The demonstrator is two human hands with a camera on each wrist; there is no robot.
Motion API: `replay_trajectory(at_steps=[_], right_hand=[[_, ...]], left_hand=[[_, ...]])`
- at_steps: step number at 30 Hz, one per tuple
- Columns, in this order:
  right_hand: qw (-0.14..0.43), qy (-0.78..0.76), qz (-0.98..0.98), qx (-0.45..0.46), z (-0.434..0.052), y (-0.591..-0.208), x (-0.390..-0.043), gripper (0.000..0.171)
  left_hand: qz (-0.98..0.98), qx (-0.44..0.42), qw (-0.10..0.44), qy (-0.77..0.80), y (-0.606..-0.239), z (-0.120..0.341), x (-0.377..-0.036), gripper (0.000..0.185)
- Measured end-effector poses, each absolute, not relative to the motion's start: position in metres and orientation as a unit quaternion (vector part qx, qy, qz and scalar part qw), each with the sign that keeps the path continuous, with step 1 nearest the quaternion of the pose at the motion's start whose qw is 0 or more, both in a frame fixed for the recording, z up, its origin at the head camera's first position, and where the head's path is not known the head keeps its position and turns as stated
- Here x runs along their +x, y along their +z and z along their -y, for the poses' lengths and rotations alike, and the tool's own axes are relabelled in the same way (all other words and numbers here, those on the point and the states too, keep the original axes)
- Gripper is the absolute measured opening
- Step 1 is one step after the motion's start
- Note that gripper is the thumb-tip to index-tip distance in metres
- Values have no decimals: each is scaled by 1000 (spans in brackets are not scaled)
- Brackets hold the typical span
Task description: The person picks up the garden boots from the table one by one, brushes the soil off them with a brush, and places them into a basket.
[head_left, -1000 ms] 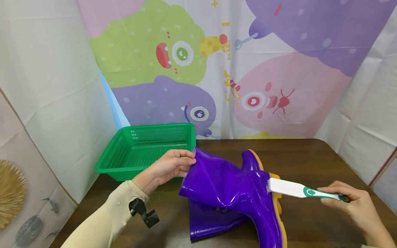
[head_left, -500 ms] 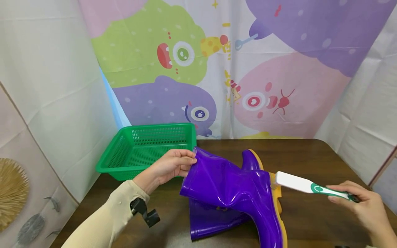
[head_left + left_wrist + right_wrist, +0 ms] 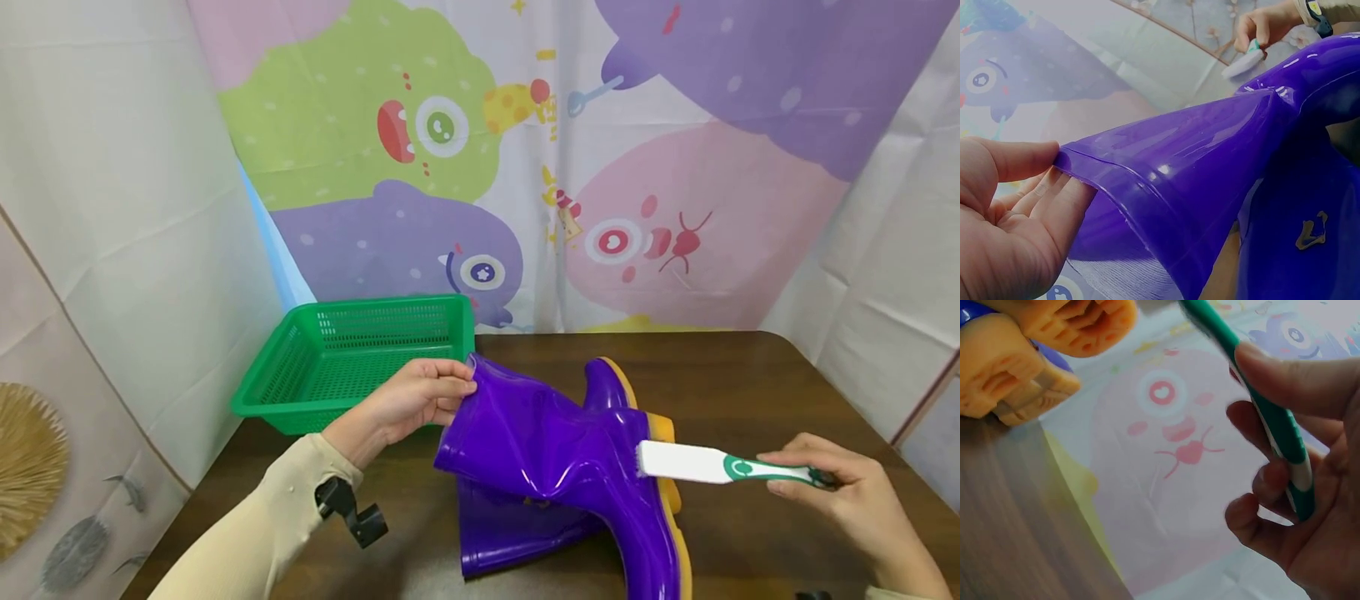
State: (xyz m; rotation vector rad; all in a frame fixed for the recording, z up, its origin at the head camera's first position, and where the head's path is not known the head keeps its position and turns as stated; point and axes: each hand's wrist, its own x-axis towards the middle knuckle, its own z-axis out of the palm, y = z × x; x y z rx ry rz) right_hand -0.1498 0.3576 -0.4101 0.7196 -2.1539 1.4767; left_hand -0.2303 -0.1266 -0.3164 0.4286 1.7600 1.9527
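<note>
A shiny purple rubber boot (image 3: 562, 454) with a yellow sole (image 3: 663, 429) lies across a second purple boot (image 3: 517, 533) on the brown table. My left hand (image 3: 420, 400) pinches the rim of the upper boot's shaft (image 3: 1166, 181) between thumb and fingers. My right hand (image 3: 840, 492) grips the green handle of a white brush (image 3: 690, 462); the handle (image 3: 1272, 419) runs across the palm. The brush head rests against the boot's heel, by the sole. The yellow sole's tread (image 3: 1029, 350) shows in the right wrist view.
A green plastic basket (image 3: 352, 358) stands at the table's back left, just behind my left hand. A cartoon monster curtain (image 3: 570, 167) hangs behind the table. The table's bare surface (image 3: 750, 375) stretches to the right of the boots.
The brush drew back to the right off the boot half a second ago, then came left again onto the heel. My left hand kept its hold on the shaft rim.
</note>
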Motion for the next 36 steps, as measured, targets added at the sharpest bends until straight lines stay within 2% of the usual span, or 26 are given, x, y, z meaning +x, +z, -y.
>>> replay_trajectory(at_steps=[5, 10, 14, 19, 24, 26, 28, 30, 33, 35, 36], right_hand=[[287, 458, 815, 210, -355, -405, -149, 41], [320, 453, 803, 218, -356, -405, -151, 43], [355, 460, 772, 258, -358, -409, -155, 30], [373, 469, 752, 274, -357, -410, -156, 26], [379, 456, 780, 200, -355, -406, -152, 32], [378, 453, 792, 157, -356, -405, -150, 36], [373, 476, 781, 155, -359, -406, -150, 34], [355, 534, 734, 223, -361, -409, -152, 32], [275, 606, 668, 333, -363, -414, -155, 33], [230, 612, 672, 350, -361, -415, -155, 37], [226, 595, 695, 334, -359, -415, -154, 40]], left_hand=[[-644, 154, 234, 712, -316, 126, -230, 15], [-645, 156, 233, 711, -314, 125, -229, 13], [-644, 157, 233, 712, -314, 125, -228, 14], [-644, 160, 232, 712, -315, 126, -228, 14], [-643, 161, 232, 712, -317, 127, -228, 13], [-643, 161, 232, 712, -317, 127, -228, 13], [-643, 160, 231, 712, -317, 127, -228, 13], [-643, 160, 231, 713, -317, 127, -228, 14], [-641, 161, 231, 714, -317, 126, -229, 15], [-640, 164, 231, 714, -317, 126, -229, 15], [-641, 166, 230, 714, -317, 126, -229, 15]])
